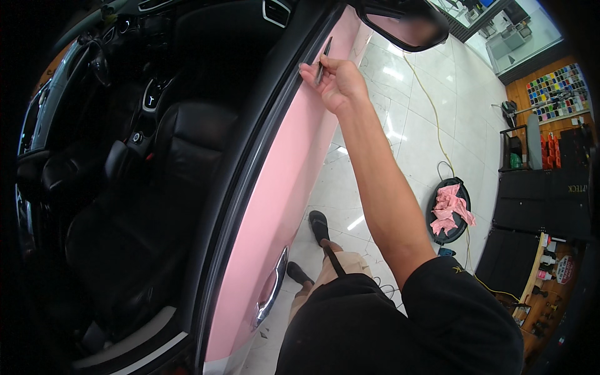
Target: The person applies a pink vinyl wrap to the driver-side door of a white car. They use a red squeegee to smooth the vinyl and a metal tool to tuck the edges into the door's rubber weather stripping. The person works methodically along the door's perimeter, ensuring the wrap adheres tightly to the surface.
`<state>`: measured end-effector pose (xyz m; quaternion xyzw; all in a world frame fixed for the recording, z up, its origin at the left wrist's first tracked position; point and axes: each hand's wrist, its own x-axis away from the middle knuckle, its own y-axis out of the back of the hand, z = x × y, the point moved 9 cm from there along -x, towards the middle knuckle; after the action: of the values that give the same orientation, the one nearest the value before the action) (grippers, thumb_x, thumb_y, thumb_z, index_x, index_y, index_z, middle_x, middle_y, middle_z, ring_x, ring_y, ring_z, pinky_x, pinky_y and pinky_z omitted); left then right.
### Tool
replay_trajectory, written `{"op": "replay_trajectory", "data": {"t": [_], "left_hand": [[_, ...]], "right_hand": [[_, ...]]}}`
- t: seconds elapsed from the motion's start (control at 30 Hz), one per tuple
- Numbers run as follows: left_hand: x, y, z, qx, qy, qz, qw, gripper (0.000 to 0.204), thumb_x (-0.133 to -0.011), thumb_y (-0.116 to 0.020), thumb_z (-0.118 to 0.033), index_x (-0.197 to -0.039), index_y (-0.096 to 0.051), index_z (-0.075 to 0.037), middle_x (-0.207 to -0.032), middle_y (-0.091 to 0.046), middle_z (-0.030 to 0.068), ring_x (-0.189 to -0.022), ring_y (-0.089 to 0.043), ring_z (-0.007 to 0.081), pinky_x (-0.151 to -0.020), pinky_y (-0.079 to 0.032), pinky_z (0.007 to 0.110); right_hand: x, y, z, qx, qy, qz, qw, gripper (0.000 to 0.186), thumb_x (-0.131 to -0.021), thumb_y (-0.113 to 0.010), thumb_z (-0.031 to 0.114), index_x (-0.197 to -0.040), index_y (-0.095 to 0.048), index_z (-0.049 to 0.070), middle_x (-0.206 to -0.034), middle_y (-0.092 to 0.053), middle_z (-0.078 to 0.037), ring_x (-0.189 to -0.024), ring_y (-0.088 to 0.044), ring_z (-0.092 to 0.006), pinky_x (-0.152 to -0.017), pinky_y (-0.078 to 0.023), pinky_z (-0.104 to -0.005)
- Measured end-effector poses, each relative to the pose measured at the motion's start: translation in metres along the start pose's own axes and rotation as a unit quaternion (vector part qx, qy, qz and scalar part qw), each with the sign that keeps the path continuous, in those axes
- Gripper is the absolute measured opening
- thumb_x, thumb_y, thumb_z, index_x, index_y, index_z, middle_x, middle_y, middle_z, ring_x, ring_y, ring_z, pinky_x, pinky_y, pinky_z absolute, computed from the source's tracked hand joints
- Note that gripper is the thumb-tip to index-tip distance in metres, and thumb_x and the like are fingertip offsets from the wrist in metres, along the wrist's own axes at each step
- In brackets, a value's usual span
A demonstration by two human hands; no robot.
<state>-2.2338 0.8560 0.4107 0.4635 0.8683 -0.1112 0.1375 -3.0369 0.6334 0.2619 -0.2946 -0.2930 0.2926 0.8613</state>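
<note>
My right hand (340, 86) is turned partly palm up at the front upper part of a pink car door (272, 209). Its thumb and fingers close on a slim, pen-like craft knife (328, 47), dark toward the upper tip and silvery lower down; the blade itself is too small to make out. The fingertips lie beside the black window-edge trim (250, 169), and I cannot tell whether they touch it. Low on the door is a chrome handle (274, 289). My left hand is out of the picture.
A black side mirror (406, 25) juts out beyond my hand. Through the window opening show dark car seats (194, 134). On the tiled floor, right, stands a black bin (437, 234) with crumpled pink film (451, 209); a yellow cord (431, 103) runs past it. Shelves (537, 275) line the right wall.
</note>
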Motion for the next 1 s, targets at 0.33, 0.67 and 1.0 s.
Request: {"op": "replay_trajectory", "data": {"t": [0.33,0.67,1.0], "left_hand": [[-0.001,-0.004,0.005,0.046,0.033,0.041,0.998,0.043,-0.098,-0.045,-0.041,-0.071,-0.054,-0.009,-0.065,-0.059,0.0106,-0.056,-0.061,0.0281,-0.053,-0.053,0.039],[0.0,-0.006,0.006,0.057,0.033,0.049,0.997,0.045,-0.098,-0.044,-0.041,-0.069,-0.053,-0.008,-0.067,-0.063,0.0151,-0.056,-0.062,0.029,-0.052,-0.054,0.038],[0.002,-0.012,0.008,0.042,0.033,0.083,0.995,0.047,-0.101,-0.039,-0.041,-0.071,-0.05,-0.006,-0.07,-0.063,0.0211,-0.057,-0.063,0.032,-0.056,-0.058,0.041]], "right_hand": [[0.029,-0.005,-0.014,-0.007,0.0,-0.01,1.0,0.017,-0.097,-0.047,0.002,-0.106,-0.046,-0.012,-0.091,-0.055,-0.021,-0.086,-0.069,-0.0364,-0.071,-0.065,-0.0393],[0.055,-0.006,-0.026,0.006,0.003,-0.017,1.0,0.015,-0.097,-0.048,0.003,-0.103,-0.048,-0.011,-0.087,-0.056,-0.019,-0.084,-0.068,-0.035,-0.07,-0.065,-0.0388],[0.081,-0.011,-0.038,-0.002,-0.001,-0.016,1.0,0.016,-0.097,-0.049,0.004,-0.104,-0.047,-0.01,-0.088,-0.053,-0.018,-0.087,-0.068,-0.0361,-0.071,-0.064,-0.0383]]}}
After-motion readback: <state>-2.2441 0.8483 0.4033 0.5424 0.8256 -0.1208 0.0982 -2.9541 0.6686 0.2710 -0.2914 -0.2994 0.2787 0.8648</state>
